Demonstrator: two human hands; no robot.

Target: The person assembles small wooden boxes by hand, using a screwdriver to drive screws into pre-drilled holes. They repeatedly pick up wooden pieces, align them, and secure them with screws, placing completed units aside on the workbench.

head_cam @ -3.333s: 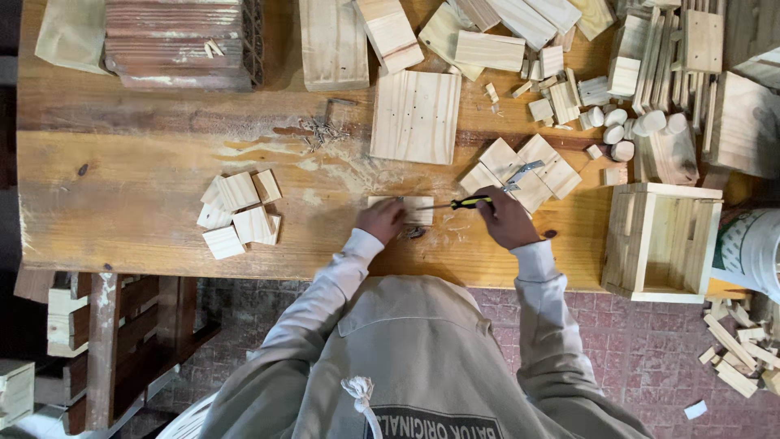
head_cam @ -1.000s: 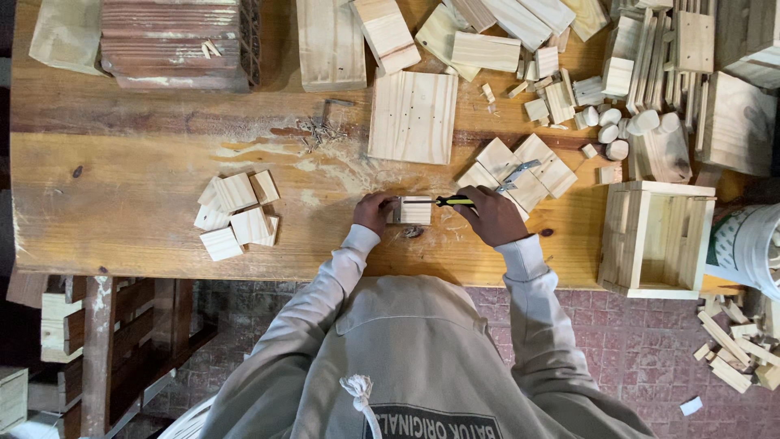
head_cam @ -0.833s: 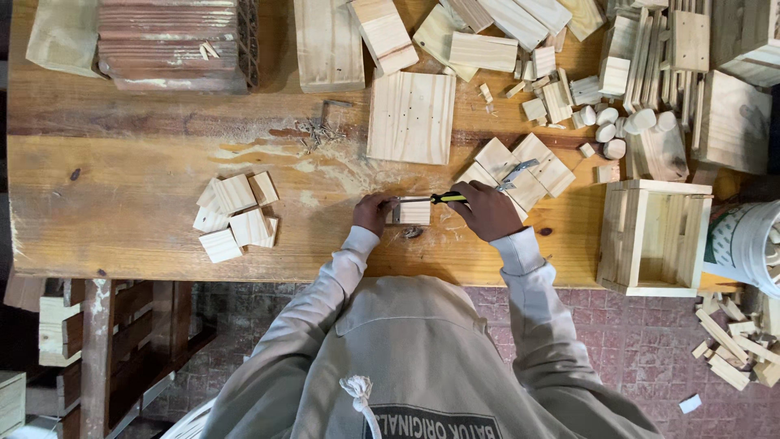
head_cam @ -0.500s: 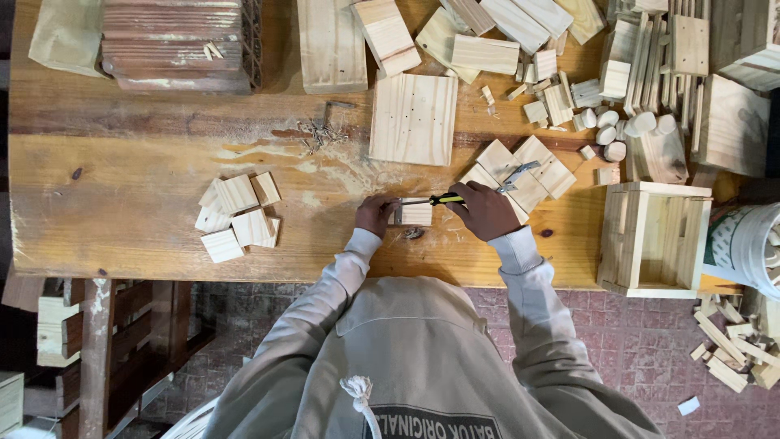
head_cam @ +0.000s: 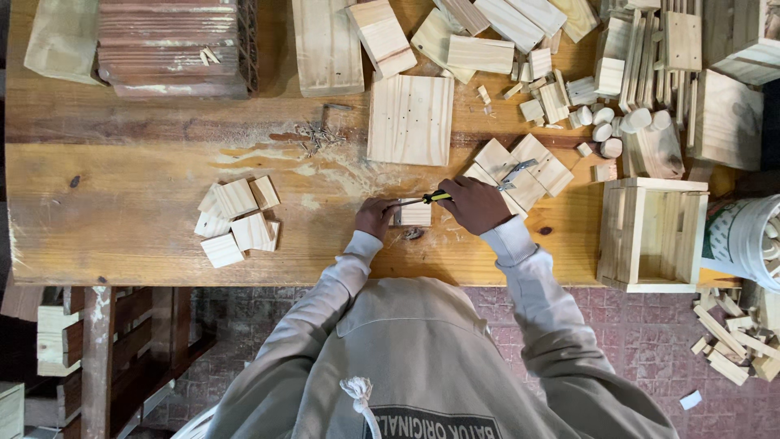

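Observation:
My left hand [head_cam: 375, 216] presses on the left end of a small pale wooden block [head_cam: 413, 215] lying on the workbench [head_cam: 122, 219]. In my right hand [head_cam: 475, 204] is a black-and-yellow handled tool [head_cam: 429, 198], its thin tip pointing left across the top of the block. Both hands are close together near the bench's front edge.
A cluster of small square wood pieces [head_cam: 236, 219] lies to the left. A square board [head_cam: 410, 119] sits beyond the hands, flat pieces and pliers [head_cam: 520, 171] to the right. An open wooden box [head_cam: 652, 236] and a white bucket [head_cam: 751, 241] stand at the right. Stacked boards [head_cam: 171, 41] fill the back.
My left hand slid from the bench onto the block and my right hand brought the tool left over it. In the last second both hands hold nearly still.

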